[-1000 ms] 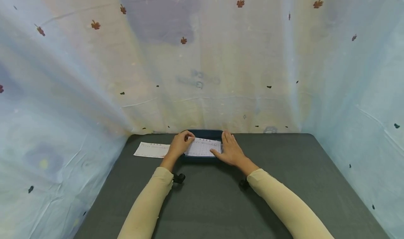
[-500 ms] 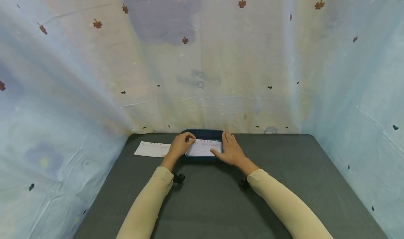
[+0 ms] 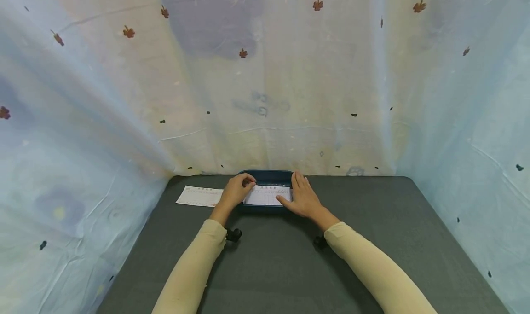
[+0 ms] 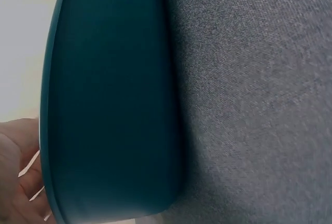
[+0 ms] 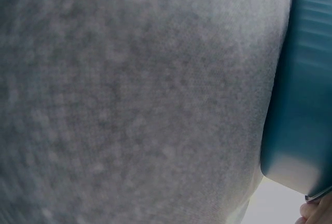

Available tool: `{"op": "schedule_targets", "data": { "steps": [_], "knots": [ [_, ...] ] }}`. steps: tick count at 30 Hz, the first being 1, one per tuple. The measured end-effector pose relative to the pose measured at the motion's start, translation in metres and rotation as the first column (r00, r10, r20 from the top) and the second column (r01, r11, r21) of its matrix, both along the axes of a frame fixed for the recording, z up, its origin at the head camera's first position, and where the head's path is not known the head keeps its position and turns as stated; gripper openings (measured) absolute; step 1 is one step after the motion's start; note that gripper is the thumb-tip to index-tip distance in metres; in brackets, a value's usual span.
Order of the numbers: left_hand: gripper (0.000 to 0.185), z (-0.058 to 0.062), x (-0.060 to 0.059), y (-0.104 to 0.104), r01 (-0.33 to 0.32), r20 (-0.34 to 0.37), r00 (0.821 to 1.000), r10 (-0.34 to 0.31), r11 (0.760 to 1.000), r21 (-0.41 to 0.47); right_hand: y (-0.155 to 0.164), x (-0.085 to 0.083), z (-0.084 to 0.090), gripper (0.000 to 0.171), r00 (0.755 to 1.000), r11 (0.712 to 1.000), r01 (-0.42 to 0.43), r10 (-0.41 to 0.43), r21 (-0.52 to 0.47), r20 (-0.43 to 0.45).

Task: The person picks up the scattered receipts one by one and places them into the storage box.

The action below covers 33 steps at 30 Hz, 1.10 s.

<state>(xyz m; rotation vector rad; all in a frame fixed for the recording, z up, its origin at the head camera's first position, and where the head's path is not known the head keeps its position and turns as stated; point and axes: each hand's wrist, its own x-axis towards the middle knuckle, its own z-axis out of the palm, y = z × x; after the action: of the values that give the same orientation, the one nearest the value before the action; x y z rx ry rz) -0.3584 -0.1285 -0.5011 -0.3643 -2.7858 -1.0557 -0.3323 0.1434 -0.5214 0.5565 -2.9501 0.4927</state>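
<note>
Paper form (image 3: 267,196) with a printed grid on it is sitting on top of a dark teal tray (image 3: 268,176), which is pushed up near the far edge of the grey table (image 3: 281,263), right by the draped curtain backdrop (image 3: 265,84).

Left hand (image 3: 237,190) is on the left end of that sheet, fingers curled in, and it looks like the fingertips are pinching the top left corner of the paper. Right hand (image 3: 304,197) is lying flat over the right end of the sheet, fingers straight and together and pointing away from the person, thumb sticking out toward the middle of the page. So one hand is gripping, the other is just pressing down with a relaxed open palm.

Second slip (image 3: 199,196) of the same sort of printed paper lies flat on the table just left of the tray, next to the left wrist, not touched by either hand.

Both forearms are in beige sleeves (image 3: 194,268) and each has a small black wrist mount underneath.

The wrist views don't add a lot. From the left wrist you get the smooth outer wall of the tray (image 4: 109,105) resting on the table cloth (image 4: 254,99), with a bit of hand (image 4: 18,177) at the lower left edge. From the right wrist it's mostly blurry grey cloth (image 5: 135,99), with the tray's corner (image 5: 298,105) on the right side. Can't make out finger positions from either of those.
</note>
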Motion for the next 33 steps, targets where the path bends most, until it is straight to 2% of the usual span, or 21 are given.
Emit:
{"op": "schedule_targets", "data": {
  "steps": [11, 22, 33],
  "knots": [
    [0.014, -0.002, 0.005, -0.016, 0.003, -0.049, 0.999, -0.001, 0.999, 0.037, 0.0, -0.001, -0.001, 0.113, 1.0, 1.0, -0.009, 0.009, -0.003, 0.001],
    [0.019, 0.002, 0.009, -0.042, -0.002, -0.082, 0.997, 0.008, 0.998, 0.068, 0.003, -0.002, -0.006, 0.112, 1.0, 1.0, -0.018, 0.018, -0.022, -0.001],
    [0.019, -0.004, 0.014, -0.078, -0.058, -0.058, 0.996, 0.064, 0.993, 0.099, 0.002, -0.001, -0.004, 0.111, 1.0, 1.0, -0.018, 0.018, -0.018, -0.003]
  ]
}}
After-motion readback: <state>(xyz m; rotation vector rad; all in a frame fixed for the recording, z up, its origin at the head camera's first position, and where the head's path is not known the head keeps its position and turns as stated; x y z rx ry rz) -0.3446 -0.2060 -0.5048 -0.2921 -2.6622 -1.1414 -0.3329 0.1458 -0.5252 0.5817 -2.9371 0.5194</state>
